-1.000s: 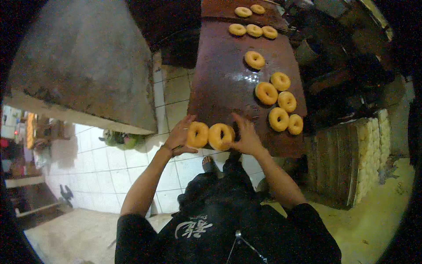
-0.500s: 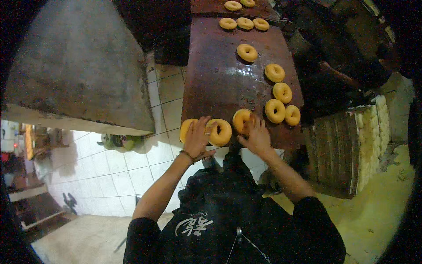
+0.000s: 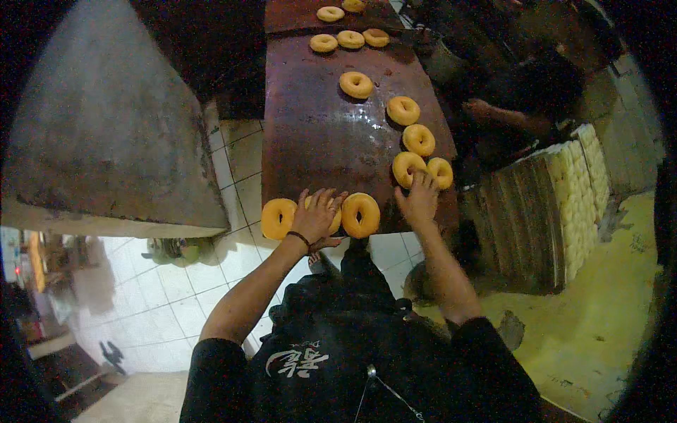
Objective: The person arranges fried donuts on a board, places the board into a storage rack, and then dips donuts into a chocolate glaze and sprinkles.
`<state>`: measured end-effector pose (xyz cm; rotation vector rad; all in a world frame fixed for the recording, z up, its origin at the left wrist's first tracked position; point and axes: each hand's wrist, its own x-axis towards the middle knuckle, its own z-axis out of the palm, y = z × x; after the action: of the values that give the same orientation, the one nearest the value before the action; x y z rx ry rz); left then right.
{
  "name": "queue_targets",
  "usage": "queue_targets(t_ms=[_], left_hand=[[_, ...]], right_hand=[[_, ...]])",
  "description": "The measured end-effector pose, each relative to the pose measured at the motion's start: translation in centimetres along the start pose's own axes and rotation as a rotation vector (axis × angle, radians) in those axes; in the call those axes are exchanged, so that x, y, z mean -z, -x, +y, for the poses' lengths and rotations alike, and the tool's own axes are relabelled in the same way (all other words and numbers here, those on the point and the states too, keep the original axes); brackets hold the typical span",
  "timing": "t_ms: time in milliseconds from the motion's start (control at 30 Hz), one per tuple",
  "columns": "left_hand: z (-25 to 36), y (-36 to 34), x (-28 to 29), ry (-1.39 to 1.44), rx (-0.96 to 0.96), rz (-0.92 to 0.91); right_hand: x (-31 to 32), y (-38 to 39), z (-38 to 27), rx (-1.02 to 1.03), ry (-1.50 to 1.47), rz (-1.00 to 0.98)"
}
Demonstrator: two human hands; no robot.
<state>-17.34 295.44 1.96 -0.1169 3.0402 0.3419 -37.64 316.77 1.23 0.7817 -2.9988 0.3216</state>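
Observation:
Three ring doughnuts stand in a row along the near edge of a dark brown board. My left hand (image 3: 316,217) lies over the middle doughnut (image 3: 334,223) with its fingers spread, hiding much of it. To its left is one golden doughnut (image 3: 279,218), and to its right another doughnut (image 3: 360,216). My right hand (image 3: 421,201) reaches to the board's right side. Its fingertips touch the near part of a doughnut (image 3: 407,168), thumb held apart. A smaller doughnut (image 3: 441,173) sits against that one, just right of my fingers.
More doughnuts (image 3: 356,85) lie farther up the board (image 3: 317,127). A concrete block (image 3: 113,120) stands left. Stacked boards bearing pale dough pieces (image 3: 564,218) stand right, and another person's hand (image 3: 479,110) shows beyond them. White tiled floor (image 3: 169,282) spreads below left.
My right hand has left the doughnut now at the row's right end and moved up and right to another. My left hand now covers the row's middle doughnut. The view has shifted right.

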Motion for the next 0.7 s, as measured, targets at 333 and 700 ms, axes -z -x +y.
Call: queue_targets(t_ms=[333, 700], left_hand=[[4.1, -4.8, -4.3, -0.164, -0.064, -0.02], [10.0, -6.6, -1.3, -0.04, -0.078, -0.011]], right_hand=[[-0.2, 6.3, 2.5, 0.288, 0.025, -0.242], [-1.9, -7.4, 17.7, 0.157, -0.448, -0.232]])
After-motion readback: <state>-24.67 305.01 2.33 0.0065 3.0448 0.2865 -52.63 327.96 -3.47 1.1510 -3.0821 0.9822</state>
